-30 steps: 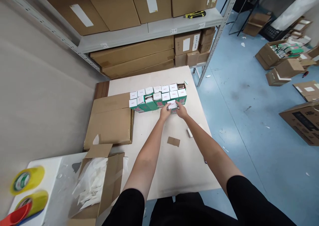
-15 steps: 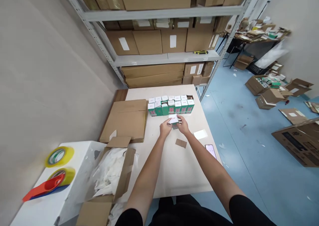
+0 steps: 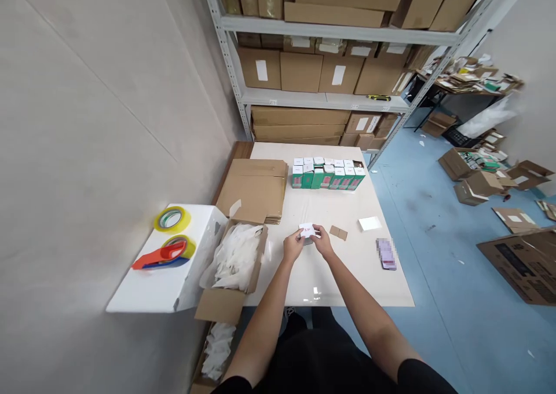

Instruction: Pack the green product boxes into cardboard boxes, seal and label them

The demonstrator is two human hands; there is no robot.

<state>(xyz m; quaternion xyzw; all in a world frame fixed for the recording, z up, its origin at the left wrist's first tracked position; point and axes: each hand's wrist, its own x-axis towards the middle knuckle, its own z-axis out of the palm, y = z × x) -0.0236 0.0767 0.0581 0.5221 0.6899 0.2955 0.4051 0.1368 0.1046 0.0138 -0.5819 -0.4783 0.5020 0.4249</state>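
My left hand [image 3: 292, 247] and my right hand [image 3: 322, 243] together grip one small white-topped box [image 3: 307, 230] over the near middle of the white table [image 3: 330, 278]. Both hands have fingers curled round its sides. Farther back on the table stand two rows of the same green and white boxes [image 3: 325, 174], packed side by side. A small brown cardboard piece [image 3: 338, 232] lies just right of my right hand.
A stack of flat cardboard sheets [image 3: 255, 188] lies at the table's left. An open carton of white bags [image 3: 234, 261] and tape rolls [image 3: 172, 219] on a white stand sit at my left. A white card [image 3: 369, 223] and a phone [image 3: 386, 254] lie right. Shelves of cartons [image 3: 321, 72] stand behind.
Both hands have drawn the small box back from the rows of boxes toward the near side of the table. The camera has lifted and pulled back.
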